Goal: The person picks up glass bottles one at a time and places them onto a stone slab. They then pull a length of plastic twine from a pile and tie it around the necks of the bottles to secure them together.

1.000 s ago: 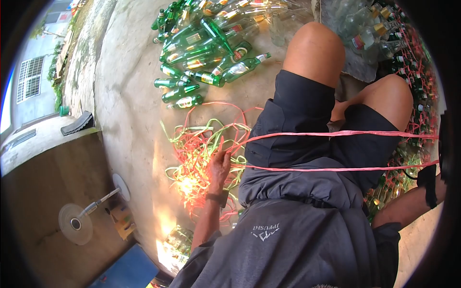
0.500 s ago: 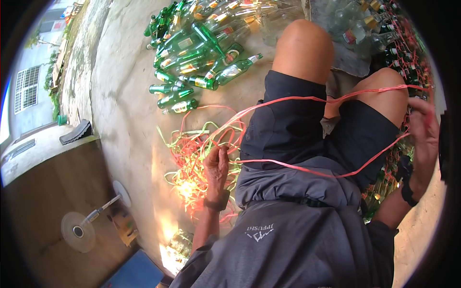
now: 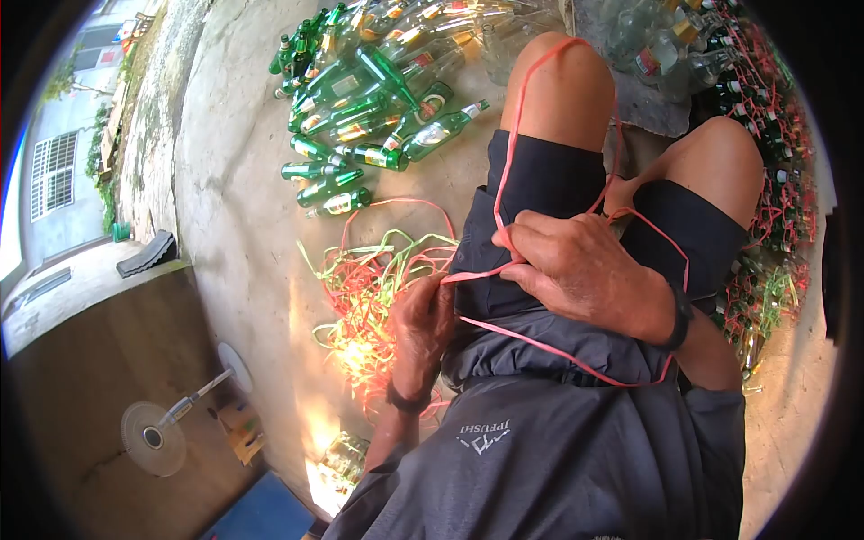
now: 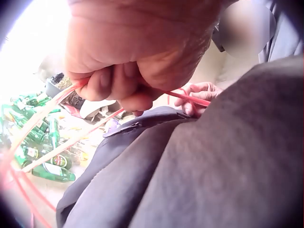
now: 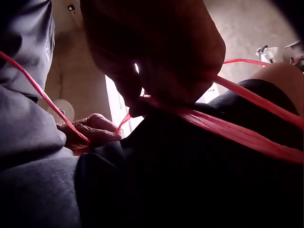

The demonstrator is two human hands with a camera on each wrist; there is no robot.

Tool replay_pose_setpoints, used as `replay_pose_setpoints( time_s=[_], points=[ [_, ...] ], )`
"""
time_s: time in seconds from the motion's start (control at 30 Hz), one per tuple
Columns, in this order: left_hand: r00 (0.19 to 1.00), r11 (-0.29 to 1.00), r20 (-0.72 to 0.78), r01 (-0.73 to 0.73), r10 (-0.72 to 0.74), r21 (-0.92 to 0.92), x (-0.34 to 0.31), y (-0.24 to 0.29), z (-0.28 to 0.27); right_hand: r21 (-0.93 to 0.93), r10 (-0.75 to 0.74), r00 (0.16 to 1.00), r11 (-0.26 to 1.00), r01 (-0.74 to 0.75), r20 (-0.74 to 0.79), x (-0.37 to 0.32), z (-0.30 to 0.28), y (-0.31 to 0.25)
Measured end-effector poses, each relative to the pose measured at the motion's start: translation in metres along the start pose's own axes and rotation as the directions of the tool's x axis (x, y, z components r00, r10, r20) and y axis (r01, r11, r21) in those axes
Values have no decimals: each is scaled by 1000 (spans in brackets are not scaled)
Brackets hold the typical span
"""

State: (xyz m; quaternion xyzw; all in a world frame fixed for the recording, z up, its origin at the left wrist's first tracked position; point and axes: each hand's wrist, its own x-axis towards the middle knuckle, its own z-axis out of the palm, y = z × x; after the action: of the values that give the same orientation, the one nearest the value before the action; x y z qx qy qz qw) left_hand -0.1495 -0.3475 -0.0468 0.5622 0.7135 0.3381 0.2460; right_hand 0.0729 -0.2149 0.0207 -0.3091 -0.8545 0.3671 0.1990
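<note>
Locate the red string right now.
Head view, centre: the red string loops over the left knee and across the dark shorts, pinched by the right hand and gripped by the left hand.

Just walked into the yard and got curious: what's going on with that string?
A person holds a red string in both hands. The left hand grips it, the right hand pinches it over the thigh, and a loop runs round one knee. Loose strings and green bottles lie on the ground.

Bare concrete floor (image 3: pixel 229 225), sunlit in patches; a pedestal fan (image 3: pixel 153 438) stands in shade, a barred window (image 3: pixel 49 175) beyond.
</note>
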Motion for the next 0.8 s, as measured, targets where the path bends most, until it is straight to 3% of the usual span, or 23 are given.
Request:
replay_pose_setpoints(
  time_s=[0.13, 0.3, 0.37, 0.4, 0.43, 0.5, 0.57, 0.6, 0.67, 0.7, 0.77, 0.8],
  points=[
    [998, 998, -17, -57, 57, -12, 5, 7, 0, 85, -9, 999, 996, 6, 33, 0, 3, 6],
    [998, 998, 53, 31, -34, 61, 8, -1, 4, 238, 16, 999, 971, -8, -33, 0, -17, 7],
    [998, 995, 43, 31, -35, 96, 5, -19, 7, 391, 368, 923, 838, -380, 110, 0, -46, -3],
    [999, 991, 34, 28, -32, 132, 4, -27, 8, 579, 253, 967, 793, -188, -32, -2, -48, 5],
    [999, 991, 33, 30, -35, 131, 3, -34, 8, 547, 231, 966, 827, -131, -118, -3, -60, 10],
    [996, 984, 13, 83, -86, 159, 1, -45, 7, 699, 413, 903, 681, -218, -120, -10, -85, 6],
    [993, 980, 12, 117, -121, 161, -1, -54, 6, 708, 481, 829, 689, -154, -287, -20, -101, 11],
    [988, 976, 14, 148, -153, 161, -2, -58, 7, 708, 480, 829, 689, -155, -286, -28, -113, 18],
    [986, 976, 3, 167, -170, 142, -2, -65, 8, 888, 455, 852, 459, 26, -261, -49, -142, 39],
    [982, 975, -5, 186, -187, 123, -3, -67, 9, 887, 456, 851, 460, 24, -259, -62, -158, 50],
    [984, 981, -9, 176, -176, 86, -4, -71, 10, 908, 461, 807, 366, 206, -369, -91, -188, 71],
    [987, 985, -12, 164, -163, 50, -5, -71, 10, 908, 460, 808, 366, 205, -368, -109, -201, 80]
  ],
)
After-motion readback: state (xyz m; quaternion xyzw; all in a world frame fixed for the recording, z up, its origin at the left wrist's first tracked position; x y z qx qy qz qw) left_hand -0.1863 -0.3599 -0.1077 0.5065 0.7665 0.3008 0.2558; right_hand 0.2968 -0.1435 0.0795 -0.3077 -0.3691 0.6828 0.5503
